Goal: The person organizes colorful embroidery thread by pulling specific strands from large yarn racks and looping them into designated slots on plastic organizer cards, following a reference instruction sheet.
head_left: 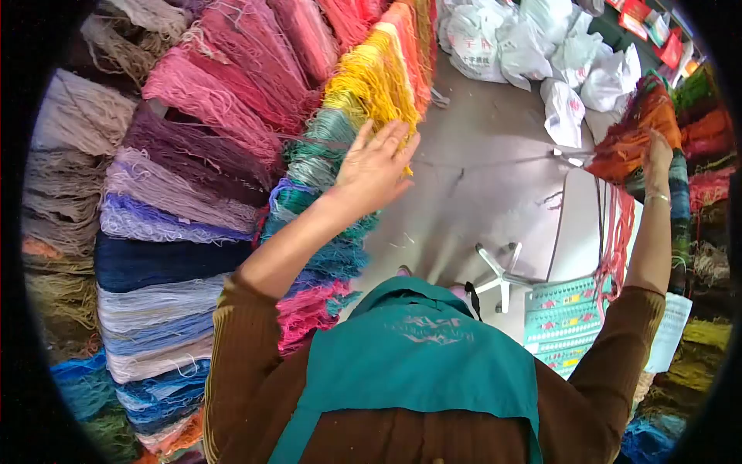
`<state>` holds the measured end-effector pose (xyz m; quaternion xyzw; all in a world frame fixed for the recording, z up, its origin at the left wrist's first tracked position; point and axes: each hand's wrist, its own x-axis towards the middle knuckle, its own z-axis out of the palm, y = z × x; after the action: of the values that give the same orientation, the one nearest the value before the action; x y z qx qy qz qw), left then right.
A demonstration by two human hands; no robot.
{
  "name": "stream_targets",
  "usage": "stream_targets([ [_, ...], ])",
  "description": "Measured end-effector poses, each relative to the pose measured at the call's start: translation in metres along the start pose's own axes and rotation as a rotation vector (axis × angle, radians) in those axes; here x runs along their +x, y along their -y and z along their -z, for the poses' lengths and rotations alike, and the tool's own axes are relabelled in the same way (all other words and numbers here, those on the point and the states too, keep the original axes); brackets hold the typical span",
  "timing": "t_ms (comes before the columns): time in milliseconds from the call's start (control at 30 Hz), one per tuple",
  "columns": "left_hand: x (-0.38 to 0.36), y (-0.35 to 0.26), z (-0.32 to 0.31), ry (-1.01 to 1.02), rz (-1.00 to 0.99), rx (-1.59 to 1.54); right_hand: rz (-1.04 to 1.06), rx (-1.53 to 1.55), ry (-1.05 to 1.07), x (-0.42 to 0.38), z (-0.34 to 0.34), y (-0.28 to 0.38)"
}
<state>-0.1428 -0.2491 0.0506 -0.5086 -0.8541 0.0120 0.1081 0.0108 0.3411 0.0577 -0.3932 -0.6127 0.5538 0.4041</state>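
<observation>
My left hand [375, 164] is open, fingers spread and back up, over the lower ends of a hanging yellow thread hank [371, 77]. Beside it on the same rack hang teal thread hanks [325, 143]. On the far right, my right hand [658, 158] is at a bundle of orange-brown thread [630, 143]. Its fingers look closed on the strands, though I see them only edge-on. Loose coral-red strands [616, 240] dangle below that bundle, near my right forearm.
Racks of pink thread hanks [232, 85] and navy thread hanks [166, 261] line the left. White plastic bags [479, 46] sit on the floor ahead. A wheeled chair base [502, 280] and green printed boxes [563, 313] stand near my right side.
</observation>
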Motion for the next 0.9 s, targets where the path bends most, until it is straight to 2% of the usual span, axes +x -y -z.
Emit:
stream_targets([
  [67,0.011,0.006,-0.054,-0.171,-0.067,0.181,0.022,0.040,-0.008,-0.001,0.009,0.019],
  [167,0.033,0.007,-0.067,0.441,0.207,-0.015,0.055,0.005,0.023,0.003,0.036,0.039],
  [267,0.008,0.032,-0.057,0.075,0.039,-0.081,0.131,-0.013,-0.019,0.008,0.059,0.047],
  [300,-0.001,0.049,-0.048,0.042,0.050,-0.068,0.163,-0.006,-0.046,0.009,0.066,0.048],
  [367,-0.020,0.083,-0.011,0.002,0.260,0.109,0.117,-0.079,-0.176,0.022,0.086,0.053],
  [400,-0.034,0.103,0.002,-0.144,0.364,0.111,0.157,-0.049,-0.156,0.026,0.099,0.053],
  [433,-0.052,0.134,0.002,-0.182,0.411,0.173,0.198,-0.019,-0.139,0.037,0.114,0.049],
  [467,-0.070,0.146,0.013,-0.154,0.474,0.226,0.193,-0.021,-0.119,0.061,0.132,0.041],
  [500,-0.090,0.161,0.010,0.031,0.511,0.414,0.187,-0.023,-0.098,0.085,0.149,0.032],
  [533,-0.109,0.172,0.007,0.205,0.492,0.408,0.183,0.035,-0.119,0.070,0.136,0.047],
  [600,-0.156,0.191,-0.024,0.222,0.290,0.562,0.185,0.049,-0.084,0.051,0.113,0.066],
  [667,-0.202,0.231,-0.055,0.352,0.318,0.512,0.199,0.036,-0.012,0.024,0.088,0.087],
  [733,-0.229,0.249,-0.066,0.358,0.280,0.589,0.218,-0.018,0.090,-0.006,0.062,0.111],
  [800,-0.201,0.203,-0.039,0.572,0.377,0.618,0.316,-0.231,0.362,-0.013,0.046,0.126],
  [833,-0.174,0.182,-0.015,0.645,0.427,0.454,0.258,-0.256,0.376,-0.020,0.035,0.137],
  [867,-0.148,0.157,0.012,0.720,0.475,0.289,0.319,-0.244,0.401,-0.045,0.018,0.147],
  [900,-0.123,0.125,0.041,0.607,0.426,0.268,0.279,-0.239,0.360,-0.060,0.004,0.158],
])
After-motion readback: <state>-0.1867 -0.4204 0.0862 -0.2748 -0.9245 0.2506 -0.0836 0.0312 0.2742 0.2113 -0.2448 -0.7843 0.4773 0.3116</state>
